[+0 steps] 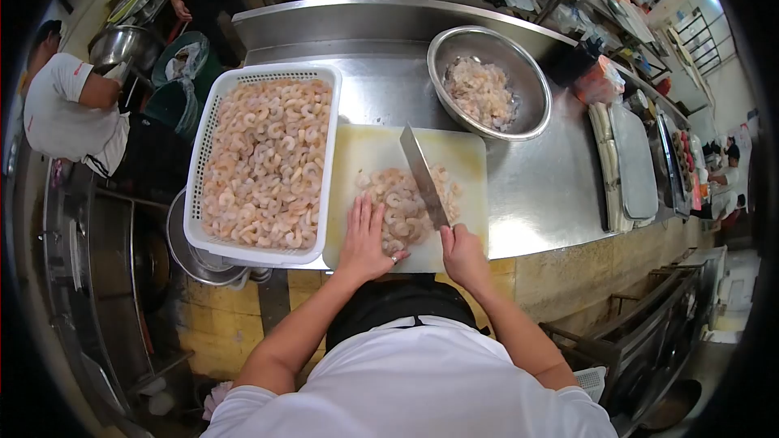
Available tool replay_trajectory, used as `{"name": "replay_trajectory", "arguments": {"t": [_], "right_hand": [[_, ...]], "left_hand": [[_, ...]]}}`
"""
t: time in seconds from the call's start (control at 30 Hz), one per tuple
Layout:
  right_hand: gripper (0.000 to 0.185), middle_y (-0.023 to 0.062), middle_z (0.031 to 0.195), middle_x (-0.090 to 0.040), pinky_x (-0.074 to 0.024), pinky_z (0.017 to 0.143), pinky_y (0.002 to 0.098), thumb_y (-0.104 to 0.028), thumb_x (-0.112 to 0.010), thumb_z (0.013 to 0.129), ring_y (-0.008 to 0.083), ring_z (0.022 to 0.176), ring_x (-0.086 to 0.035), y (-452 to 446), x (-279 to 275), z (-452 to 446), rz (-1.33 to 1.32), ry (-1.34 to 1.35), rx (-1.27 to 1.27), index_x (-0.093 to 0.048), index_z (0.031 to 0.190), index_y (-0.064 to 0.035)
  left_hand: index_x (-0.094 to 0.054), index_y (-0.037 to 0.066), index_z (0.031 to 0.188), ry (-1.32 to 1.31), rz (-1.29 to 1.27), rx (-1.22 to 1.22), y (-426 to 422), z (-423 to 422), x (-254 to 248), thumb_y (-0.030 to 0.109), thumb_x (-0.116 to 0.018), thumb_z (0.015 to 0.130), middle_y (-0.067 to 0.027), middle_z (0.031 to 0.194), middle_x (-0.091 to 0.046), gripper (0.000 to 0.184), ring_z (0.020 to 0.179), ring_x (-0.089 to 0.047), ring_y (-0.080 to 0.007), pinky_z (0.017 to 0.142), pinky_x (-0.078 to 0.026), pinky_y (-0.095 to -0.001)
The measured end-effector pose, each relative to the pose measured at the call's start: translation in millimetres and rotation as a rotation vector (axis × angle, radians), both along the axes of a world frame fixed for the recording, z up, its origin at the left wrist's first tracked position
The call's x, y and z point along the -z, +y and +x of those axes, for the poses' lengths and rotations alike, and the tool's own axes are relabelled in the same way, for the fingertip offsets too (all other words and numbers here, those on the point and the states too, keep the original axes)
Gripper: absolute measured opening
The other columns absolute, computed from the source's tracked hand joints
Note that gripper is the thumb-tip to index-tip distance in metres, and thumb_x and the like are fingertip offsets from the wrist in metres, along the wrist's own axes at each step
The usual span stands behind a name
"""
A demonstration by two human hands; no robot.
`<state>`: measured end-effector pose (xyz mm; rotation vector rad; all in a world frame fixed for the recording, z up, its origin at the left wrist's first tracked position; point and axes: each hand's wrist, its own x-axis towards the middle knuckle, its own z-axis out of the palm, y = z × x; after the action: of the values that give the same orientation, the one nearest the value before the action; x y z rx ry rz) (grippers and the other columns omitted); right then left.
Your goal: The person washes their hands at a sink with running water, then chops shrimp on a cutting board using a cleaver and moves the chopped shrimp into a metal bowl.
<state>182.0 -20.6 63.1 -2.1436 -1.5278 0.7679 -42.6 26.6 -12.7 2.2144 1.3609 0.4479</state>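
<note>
My right hand (pixel 464 256) is closed round the handle of a large knife (pixel 423 177), whose blade slants up and left over the shrimp. Beside the blade, a pile of peeled shrimp (pixel 399 209) lies on a pale cutting board (pixel 353 150), with smaller pieces to the blade's right. My left hand (pixel 367 235) rests open at the pile's left edge, fingers stretched out. Left of the board stands a white perforated basket (pixel 334 97) full of shrimp. A metal bowl (pixel 542 105) behind the board, to the right, holds chopped shrimp.
Folded cloths and a grey tray (pixel 633 166) lie at the counter's right. A raised steel edge (pixel 349 20) runs along the back. People stand at the far left, among them a person in a white shirt (pixel 73 109). A green bin (pixel 174 89) is near them.
</note>
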Motion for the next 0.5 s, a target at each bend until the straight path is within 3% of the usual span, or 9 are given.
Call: {"name": "replay_trajectory", "arguments": {"t": [0.13, 0.27, 0.5], "right_hand": [[0.039, 0.0348, 0.078, -0.064, -0.0476, 0.067, 0.0612, -0.03, -0.054, 0.111, 0.0577, 0.078, -0.063, -1, -29, -2, 0.042, 0.009, -0.01, -0.058, 0.092, 0.0046], [0.038, 0.0346, 0.078, -0.065, -0.0479, 0.066, 0.0624, -0.029, -0.056, 0.11, 0.0573, 0.076, -0.064, -7, 15, 4, 0.058, -0.045, -0.059, -0.057, 0.092, 0.0042], [0.038, 0.0354, 0.078, -0.065, -0.049, 0.068, 0.0632, -0.029, -0.056, 0.109, 0.0576, 0.077, -0.064, 3, -40, -2, 0.061, 0.008, -0.027, -0.058, 0.092, 0.0042]], "left_hand": [[-0.031, -0.004, 0.161, -0.021, 0.079, -0.012, 3, 3, 16, 0.054, -0.084, 0.083, -0.0307, 0.173, -0.015, 0.111, 0.161, -0.013, -0.0498, 0.13, -0.018, -0.057], [-0.031, -0.005, 0.16, -0.02, 0.097, -0.035, 2, 4, 19, 0.052, -0.082, 0.087, -0.0318, 0.172, -0.017, 0.106, 0.16, -0.015, -0.0511, 0.13, -0.02, -0.0566], [-0.032, -0.007, 0.158, -0.059, 0.086, -0.09, 2, 8, 19, 0.048, -0.085, 0.085, -0.0319, 0.172, -0.018, 0.105, 0.16, -0.015, -0.0515, 0.131, -0.02, -0.0551]]}}
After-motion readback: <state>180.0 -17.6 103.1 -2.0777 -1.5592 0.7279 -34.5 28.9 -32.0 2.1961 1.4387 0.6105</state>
